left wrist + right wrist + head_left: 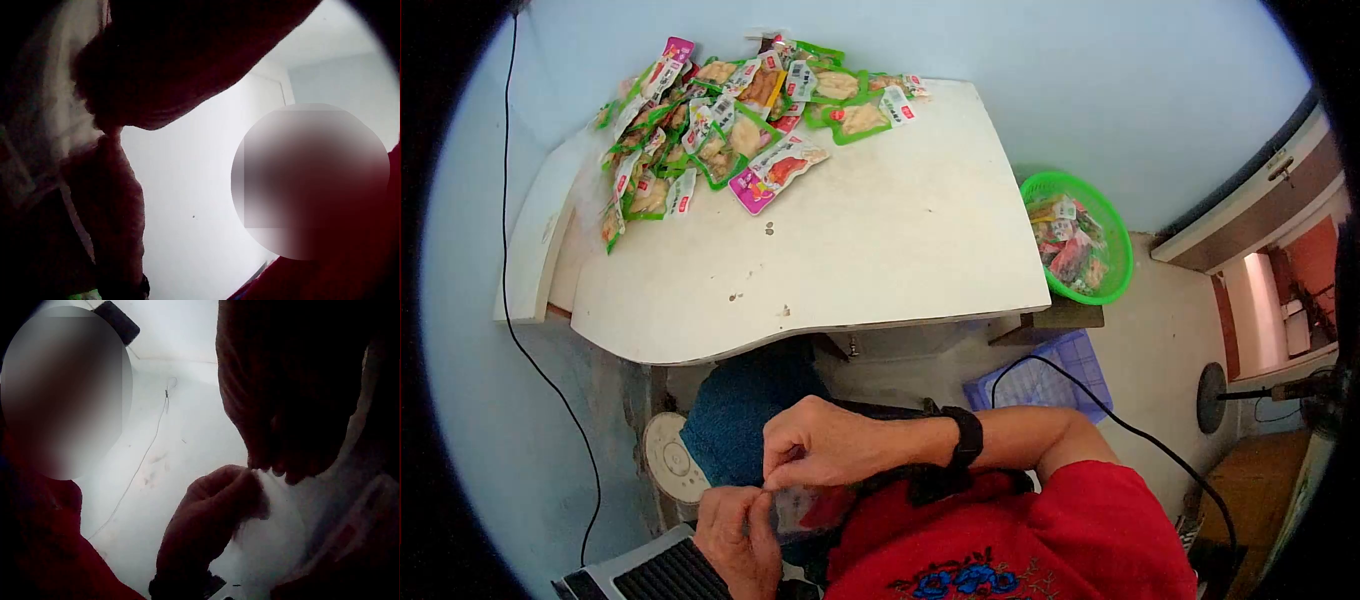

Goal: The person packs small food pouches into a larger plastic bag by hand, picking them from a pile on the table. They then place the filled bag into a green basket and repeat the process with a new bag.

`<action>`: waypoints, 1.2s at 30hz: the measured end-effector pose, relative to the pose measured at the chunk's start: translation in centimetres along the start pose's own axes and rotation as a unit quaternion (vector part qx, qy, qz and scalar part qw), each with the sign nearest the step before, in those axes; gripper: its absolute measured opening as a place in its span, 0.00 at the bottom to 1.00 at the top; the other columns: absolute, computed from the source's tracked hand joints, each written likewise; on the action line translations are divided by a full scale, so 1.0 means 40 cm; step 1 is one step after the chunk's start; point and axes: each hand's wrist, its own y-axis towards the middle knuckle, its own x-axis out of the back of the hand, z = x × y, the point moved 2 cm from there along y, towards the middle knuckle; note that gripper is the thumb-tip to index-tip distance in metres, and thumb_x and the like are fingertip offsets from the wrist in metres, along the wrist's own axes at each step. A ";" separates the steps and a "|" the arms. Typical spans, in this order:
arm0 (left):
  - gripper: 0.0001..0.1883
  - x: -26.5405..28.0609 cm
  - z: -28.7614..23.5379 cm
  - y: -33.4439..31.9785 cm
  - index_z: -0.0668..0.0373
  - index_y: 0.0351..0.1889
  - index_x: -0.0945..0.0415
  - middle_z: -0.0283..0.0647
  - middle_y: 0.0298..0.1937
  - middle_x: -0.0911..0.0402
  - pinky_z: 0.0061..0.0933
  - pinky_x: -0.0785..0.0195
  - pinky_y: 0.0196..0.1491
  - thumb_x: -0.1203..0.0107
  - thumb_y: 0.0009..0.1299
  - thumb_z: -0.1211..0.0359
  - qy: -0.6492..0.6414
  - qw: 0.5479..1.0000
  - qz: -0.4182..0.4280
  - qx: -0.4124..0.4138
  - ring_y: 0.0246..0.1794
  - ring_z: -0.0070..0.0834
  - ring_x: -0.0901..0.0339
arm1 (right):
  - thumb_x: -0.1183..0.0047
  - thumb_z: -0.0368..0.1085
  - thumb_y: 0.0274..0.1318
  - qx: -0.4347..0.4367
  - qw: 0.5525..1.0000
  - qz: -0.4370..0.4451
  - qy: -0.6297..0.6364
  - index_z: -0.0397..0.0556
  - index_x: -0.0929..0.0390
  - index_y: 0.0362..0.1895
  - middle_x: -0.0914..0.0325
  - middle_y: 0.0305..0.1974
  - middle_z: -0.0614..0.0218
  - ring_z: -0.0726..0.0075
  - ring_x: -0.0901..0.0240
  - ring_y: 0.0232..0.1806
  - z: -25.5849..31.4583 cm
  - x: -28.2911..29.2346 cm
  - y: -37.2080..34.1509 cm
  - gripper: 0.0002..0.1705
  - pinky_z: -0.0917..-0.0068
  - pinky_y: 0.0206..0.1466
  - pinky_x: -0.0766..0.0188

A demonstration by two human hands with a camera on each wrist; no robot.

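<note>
My right hand (825, 442), with a black band at its wrist, is held over the lap, its fingers curled and pinching the edge of a clear plastic bag (800, 508). Below and to the left, my left hand (735, 535) pinches the same edge between thumb and fingers. The fingertips of both hands meet there. Thin, see-through plastic hangs from the pinch in front of the red shirt. Both wrist views are dark; the right one shows the pale plastic (281, 525) spreading below the joined fingertips.
A white table (880, 235) stands ahead, with a heap of sealed food packets (740, 130) at its back left. A green basket (1122, 240) of packets is at its right, above a blue plastic crate (1050, 375). A round stool (672, 455) and black cables (510, 260) are nearby.
</note>
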 end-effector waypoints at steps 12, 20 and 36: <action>0.04 0.014 -0.027 0.011 0.64 0.30 0.23 0.44 0.27 0.22 0.36 0.32 0.34 0.39 0.59 0.78 -0.065 0.997 0.037 0.017 0.30 0.41 0.24 | 0.30 0.38 0.44 0.014 0.993 0.112 -0.019 0.45 0.23 0.54 0.22 0.48 0.58 0.59 0.26 0.52 -0.059 0.059 -0.027 0.30 0.66 0.56 0.28; 0.02 0.013 0.015 0.030 0.64 0.31 0.22 0.43 0.26 0.23 0.34 0.33 0.30 0.40 0.63 0.76 -0.085 0.995 0.049 0.026 0.26 0.38 0.24 | 0.36 0.32 0.48 -0.082 0.978 0.191 -0.020 0.46 0.18 0.42 0.18 0.38 0.61 0.61 0.21 0.41 -0.173 0.036 -0.102 0.14 0.66 0.47 0.26; 0.07 -0.263 0.178 -0.045 0.63 0.38 0.21 0.36 0.30 0.18 0.24 0.28 0.34 0.39 0.67 0.69 -0.228 0.920 0.237 0.214 0.31 0.20 0.21 | 0.33 0.35 0.52 -0.184 0.966 0.182 -0.019 0.45 0.18 0.44 0.20 0.49 0.62 0.66 0.25 0.52 -0.172 0.074 -0.182 0.15 0.68 0.56 0.28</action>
